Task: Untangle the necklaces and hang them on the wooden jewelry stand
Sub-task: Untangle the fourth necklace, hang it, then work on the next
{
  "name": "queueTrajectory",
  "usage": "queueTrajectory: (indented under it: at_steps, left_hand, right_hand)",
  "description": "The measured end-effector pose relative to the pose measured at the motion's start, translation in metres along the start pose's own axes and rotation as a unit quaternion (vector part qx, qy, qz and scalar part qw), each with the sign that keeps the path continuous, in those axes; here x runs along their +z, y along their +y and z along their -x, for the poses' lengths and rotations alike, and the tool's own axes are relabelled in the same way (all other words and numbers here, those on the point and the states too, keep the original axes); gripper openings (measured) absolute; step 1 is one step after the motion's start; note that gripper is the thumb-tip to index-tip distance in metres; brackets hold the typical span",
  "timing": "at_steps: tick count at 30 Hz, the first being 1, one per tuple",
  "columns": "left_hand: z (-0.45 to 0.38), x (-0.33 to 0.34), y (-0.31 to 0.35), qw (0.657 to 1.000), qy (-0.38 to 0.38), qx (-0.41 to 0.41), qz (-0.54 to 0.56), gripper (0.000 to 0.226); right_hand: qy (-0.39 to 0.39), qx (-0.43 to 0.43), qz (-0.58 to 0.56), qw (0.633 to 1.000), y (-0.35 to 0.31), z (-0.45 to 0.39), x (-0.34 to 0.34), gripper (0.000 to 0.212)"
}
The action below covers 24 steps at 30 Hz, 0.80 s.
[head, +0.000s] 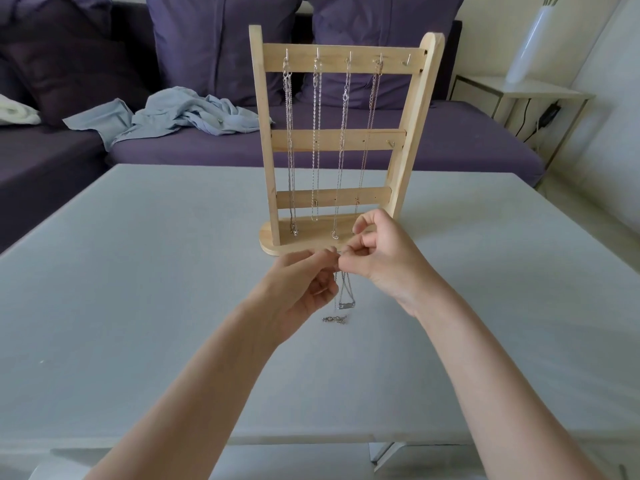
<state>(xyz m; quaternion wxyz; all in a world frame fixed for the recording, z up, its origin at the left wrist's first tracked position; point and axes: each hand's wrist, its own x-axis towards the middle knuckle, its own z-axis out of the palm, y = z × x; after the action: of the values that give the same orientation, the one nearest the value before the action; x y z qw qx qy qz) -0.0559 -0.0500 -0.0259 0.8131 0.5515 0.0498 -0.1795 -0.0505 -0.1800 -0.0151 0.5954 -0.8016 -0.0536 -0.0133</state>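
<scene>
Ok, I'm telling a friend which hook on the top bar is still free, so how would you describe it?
Find the pale wooden jewelry stand upright on the grey table. Along its top crossbar runs a row of five small metal hooks. The free hook is the one furthest right, beside the rounded side post; unlike the other four, no silver chain hangs from it.

Stand: wooden jewelry stand (337, 140), pale wood, upright at 12 o'clock on the table, three crossbars with small metal hooks, rounded base.
Hung chains: four silver necklaces (315, 133) hang straight from the top bar's first four hooks, ends reaching the base; the fifth hook at the 3 o'clock end is bare.
Loose piece: a thin silver necklace (344, 296) with a small bar pendant dangles at 6 o'clock of the stand, its lower end bunched on the table.
</scene>
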Motion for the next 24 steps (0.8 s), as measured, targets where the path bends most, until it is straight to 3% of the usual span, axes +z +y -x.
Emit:
queueTrajectory:
  at_steps: [6, 10, 15, 19, 22, 24]
  left_hand:
    - [0.0022, -0.003, 0.001, 0.995, 0.004, 0.015, -0.096, 0.002]
    - [0.0024, -0.0038, 0.001, 0.988, 0.012, 0.034, -0.149, 0.007]
    - [0.0016, -0.0035, 0.0023, 0.974, 0.006, 0.057, -0.217, 0.013]
    - [0.0011, -0.0022, 0.0037, 0.93, 0.012, 0.135, -0.341, 0.014]
    - [0.0016, -0.0035, 0.006, 0.881, 0.014, 0.188, -0.433, 0.013]
    - [0.004, -0.0053, 0.0083, 0.867, 0.016, 0.202, -0.455, 0.014]
  right_hand:
    - [0.001, -0.004, 0.016, 1.0, 0.0009, 0.0011, -0.0025, 0.035]
    - [0.002, -0.007, 0.03, 1.0, -0.0003, 0.0018, -0.0017, 0.036]
    - [-0.008, 0.044, -0.048, 0.998, -0.0021, 0.0023, -0.002, 0.03]
    - [-0.023, 0.143, -0.177, 0.974, -0.0028, 0.0018, -0.0053, 0.027]
    - [-0.035, 0.17, -0.197, 0.965, -0.0029, 0.0037, -0.0077, 0.026]
    - [-0.045, 0.178, -0.191, 0.964, -0.0029, 0.0061, -0.0076, 0.026]
